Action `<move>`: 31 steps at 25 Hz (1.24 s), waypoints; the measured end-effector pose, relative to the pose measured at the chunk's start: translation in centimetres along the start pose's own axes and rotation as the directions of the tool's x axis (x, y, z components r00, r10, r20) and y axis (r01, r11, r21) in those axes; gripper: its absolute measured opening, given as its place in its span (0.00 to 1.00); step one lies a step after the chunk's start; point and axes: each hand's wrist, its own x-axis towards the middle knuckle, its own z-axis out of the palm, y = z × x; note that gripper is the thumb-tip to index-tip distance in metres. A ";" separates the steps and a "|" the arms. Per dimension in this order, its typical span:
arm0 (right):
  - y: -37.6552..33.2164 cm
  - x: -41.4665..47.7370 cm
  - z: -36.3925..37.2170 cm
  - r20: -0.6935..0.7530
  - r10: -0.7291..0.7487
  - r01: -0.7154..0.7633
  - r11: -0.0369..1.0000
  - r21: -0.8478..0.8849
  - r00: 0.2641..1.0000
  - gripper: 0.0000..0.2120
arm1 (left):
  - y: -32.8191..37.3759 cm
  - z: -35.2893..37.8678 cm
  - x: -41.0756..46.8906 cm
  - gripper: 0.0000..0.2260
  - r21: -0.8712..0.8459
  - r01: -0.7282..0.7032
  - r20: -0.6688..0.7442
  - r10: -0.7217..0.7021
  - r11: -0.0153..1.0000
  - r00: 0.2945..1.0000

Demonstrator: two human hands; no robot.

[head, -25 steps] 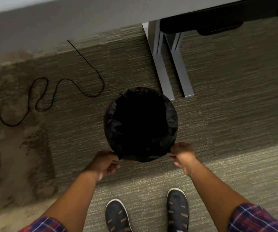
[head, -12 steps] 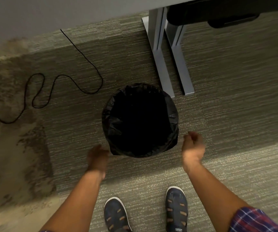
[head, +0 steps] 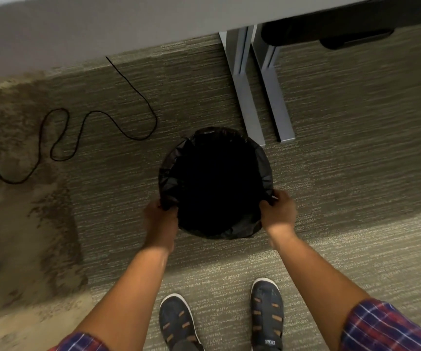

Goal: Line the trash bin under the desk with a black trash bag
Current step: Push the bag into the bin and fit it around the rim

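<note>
Black trash bag [head: 264, 171] folded over the rim of a round trash bin [head: 232, 233] standing on the carpet [head: 356, 148], just in front of the grey desk legs [head: 262, 97] and not yet beneath the desk. Left hand [head: 162, 215] and right hand [head: 279, 211] grip opposite sides of the covered rim, fingers closed on bag and edge together. The lining appears complete; the remaining step is judged to be sliding the bin under the desk. Good practice: keep both grips level, push evenly to avoid dragging the liner off, and steer clear of the legs. A loose black cable [head: 82, 127] lies well apart, left. Shoes [head: 267, 312] visible below.
</note>
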 end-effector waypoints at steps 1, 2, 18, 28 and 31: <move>0.4 -0.4 -0.3 0.009 0.014 -0.014 1.000 -0.007 1.000 0.12 | -0.5 -0.2 -0.2 0.09 0.017 0.009 0.008 -0.009 1.000 1.000; 0.9 -1.0 -0.5 0.010 0.027 -0.027 1.000 -0.011 1.000 0.12 | -0.9 -0.5 -0.8 0.08 0.036 0.023 -0.003 -0.023 0.999 1.000; 12.4 -14.7 -4.1 -0.008 0.046 -0.047 0.987 -0.151 0.999 0.23 | -12.9 -7.3 -16.2 0.14 0.067 0.154 -0.146 -0.143 0.986 0.979; 10.7 -11.4 6.3 0.764 0.247 0.789 -0.003 -0.614 0.595 0.42 | -13.2 -7.6 -15.7 0.15 0.046 0.122 -0.130 -0.116 0.991 0.985; 13.1 -9.6 7.5 0.645 0.454 0.735 -0.033 -0.677 0.615 0.47 | -13.7 -8.0 -15.2 0.15 0.031 0.114 -0.120 -0.110 0.993 0.987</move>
